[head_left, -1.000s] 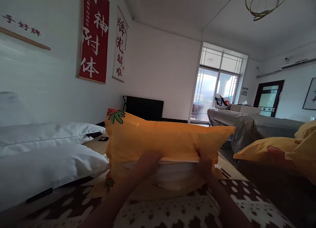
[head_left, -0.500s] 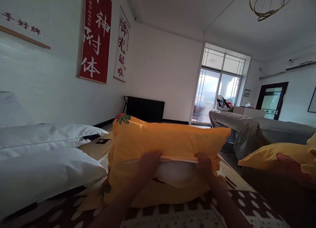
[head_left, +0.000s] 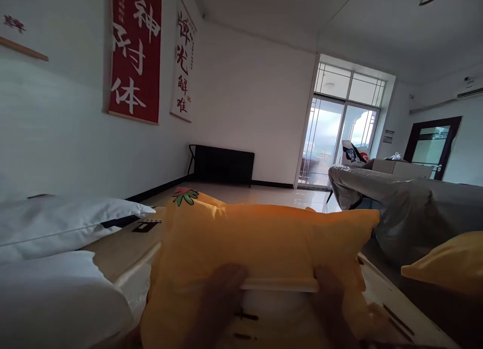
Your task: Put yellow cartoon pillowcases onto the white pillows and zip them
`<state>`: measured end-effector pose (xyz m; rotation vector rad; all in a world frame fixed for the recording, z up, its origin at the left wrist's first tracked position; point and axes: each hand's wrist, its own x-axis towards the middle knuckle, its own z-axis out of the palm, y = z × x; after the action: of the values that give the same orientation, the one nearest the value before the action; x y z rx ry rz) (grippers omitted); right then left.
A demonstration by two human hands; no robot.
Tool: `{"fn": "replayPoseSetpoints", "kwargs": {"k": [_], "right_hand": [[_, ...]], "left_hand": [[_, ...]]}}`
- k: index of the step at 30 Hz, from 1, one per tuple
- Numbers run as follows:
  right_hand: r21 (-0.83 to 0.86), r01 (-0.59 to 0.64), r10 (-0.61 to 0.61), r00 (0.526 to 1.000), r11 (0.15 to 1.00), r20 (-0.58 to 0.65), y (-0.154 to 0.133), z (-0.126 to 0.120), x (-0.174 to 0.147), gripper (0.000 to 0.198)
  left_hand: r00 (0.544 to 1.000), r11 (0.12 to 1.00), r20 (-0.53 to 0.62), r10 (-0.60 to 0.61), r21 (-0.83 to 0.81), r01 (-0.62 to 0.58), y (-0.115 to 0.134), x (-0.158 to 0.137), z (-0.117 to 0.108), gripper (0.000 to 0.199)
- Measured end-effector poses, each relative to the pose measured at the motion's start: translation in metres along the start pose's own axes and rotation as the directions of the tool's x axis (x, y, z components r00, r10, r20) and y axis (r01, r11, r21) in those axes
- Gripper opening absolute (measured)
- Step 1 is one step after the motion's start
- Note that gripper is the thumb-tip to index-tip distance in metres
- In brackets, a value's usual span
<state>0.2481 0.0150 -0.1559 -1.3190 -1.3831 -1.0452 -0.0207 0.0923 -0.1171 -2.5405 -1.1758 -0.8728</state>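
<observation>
An orange pillowcase (head_left: 271, 238) with a green-leafed strawberry print at its upper left corner stands in front of me, puffed out by the pillow inside. Its opening faces me, and some white shows below the pale zipper edge. My left hand (head_left: 228, 283) is closed on this edge at the left. At the right end of the same edge, my right hand (head_left: 329, 288) grips the cloth. Both hands are dark and slightly blurred, with the fingertips partly hidden in the fabric.
White pillows (head_left: 56, 293) lie to the left. Another yellow pillow (head_left: 449, 263) is at the far right. Behind it stands furniture under a plastic cover (head_left: 407, 198). A black panel (head_left: 222, 165) leans by the back wall, left of a glass door (head_left: 335, 137).
The pillowcase has come closer and lower in view, with both hands still gripping its edge. Less white shows in the opening. My view has tilted down and shifted somewhat left.
</observation>
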Motion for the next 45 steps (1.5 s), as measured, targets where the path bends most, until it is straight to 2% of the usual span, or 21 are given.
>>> {"fn": "replayPoseSetpoints", "kwargs": {"k": [3,6,17,19,21,22,24,25,27,28,30,32,33,35,37,40,42,43,44,45], "right_hand": [[-0.008,0.017,-0.017,1.000,1.000,0.026,0.001,-0.003,0.005,0.016],[-0.029,0.023,-0.022,0.999,0.999,0.037,0.000,-0.006,0.010,0.016],[-0.062,0.037,-0.032,0.996,0.997,0.086,-0.005,-0.019,0.024,0.013],[-0.039,0.045,-0.040,0.991,0.998,0.125,-0.005,-0.031,0.032,0.013],[0.018,0.050,-0.053,0.972,0.999,0.228,-0.001,-0.049,0.041,0.012],[0.059,0.049,-0.064,0.955,0.997,0.288,0.002,-0.059,0.045,0.011],[0.140,0.015,-0.072,0.908,0.990,0.413,0.007,-0.079,0.050,0.010],[0.158,-0.018,-0.061,0.874,0.987,0.483,0.009,-0.086,0.052,0.010],[0.124,-0.113,0.009,0.774,0.986,0.633,0.010,-0.095,0.055,0.014],[0.079,-0.161,0.059,0.706,0.984,0.705,0.009,-0.095,0.056,0.018],[-0.027,-0.237,0.161,0.570,0.971,0.806,0.007,-0.088,0.057,0.024],[-0.072,-0.280,0.208,0.494,0.957,0.844,0.005,-0.076,0.058,0.025],[-0.077,-0.295,0.219,0.484,0.952,0.847,0.005,-0.071,0.058,0.025],[-0.068,-0.311,0.227,0.512,0.948,0.828,0.006,-0.066,0.058,0.025],[-0.066,-0.300,0.230,0.553,0.952,0.801,0.004,-0.072,0.061,0.025],[-0.057,-0.252,0.197,0.575,0.966,0.794,-0.013,-0.102,0.076,0.021],[0.079,-0.189,0.049,0.590,0.979,0.806,-0.039,-0.128,0.095,0.024],[0.200,-0.137,-0.074,0.617,0.970,0.783,-0.055,-0.140,0.106,0.034],[0.305,-0.073,-0.187,0.648,0.950,0.738,-0.073,-0.148,0.118,0.046],[0.368,0.000,-0.257,0.718,0.930,0.647,-0.091,-0.153,0.132,0.053]], "left_hand": [[1.000,1.000,0.029,-0.011,-0.029,0.012,0.002,0.005,-0.008,0.030],[0.991,0.997,0.132,-0.030,-0.065,0.039,0.005,0.007,-0.020,0.028],[0.909,0.997,0.415,-0.043,-0.042,0.066,0.017,0.001,-0.076,0.029],[0.917,1.000,0.398,-0.006,-0.018,0.014,0.018,-0.007,-0.081,0.029],[0.962,0.997,0.263,0.070,0.005,-0.074,0.014,-0.019,-0.084,0.028],[0.978,0.992,0.168,0.122,0.016,-0.127,0.010,-0.024,-0.086,0.029],[0.979,0.979,-0.042,0.199,0.056,-0.197,0.001,-0.030,-0.091,0.032],[0.975,0.980,-0.114,0.193,0.080,-0.184,-0.004,-0.031,-0.094,0.035],[0.982,0.992,-0.160,0.097,0.098,-0.082,-0.012,-0.029,-0.099,0.041],[0.991,0.996,-0.136,0.022,0.093,-0.010,-0.015,-0.026,-0.100,0.044],[0.993,0.992,0.038,-0.112,0.063,0.109,-0.016,-0.019,-0.101,0.046],[0.946,0.985,0.274,-0.173,0.030,0.171,-0.012,-0.012,-0.100,0.044],[0.908,0.981,0.373,-0.189,0.023,0.195,-0.008,-0.010,-0.101,0.042],[0.849,0.975,0.488,-0.202,0.022,0.220,0.000,-0.007,-0.107,0.039],[0.831,0.977,0.521,-0.197,0.032,0.211,0.007,-0.008,-0.119,0.037],[0.813,0.982,0.554,-0.180,0.055,0.179,0.014,-0.018,-0.138,0.035],[0.828,0.989,0.545,-0.134,0.027,0.142,0.016,-0.028,-0.143,0.033],[0.842,0.993,0.532,-0.090,-0.014,0.115,0.016,-0.033,-0.142,0.032],[0.857,0.994,0.514,-0.039,-0.065,0.084,0.017,-0.038,-0.139,0.030],[0.869,0.992,0.494,0.010,-0.115,0.053,0.018,-0.042,-0.135,0.028]]}}
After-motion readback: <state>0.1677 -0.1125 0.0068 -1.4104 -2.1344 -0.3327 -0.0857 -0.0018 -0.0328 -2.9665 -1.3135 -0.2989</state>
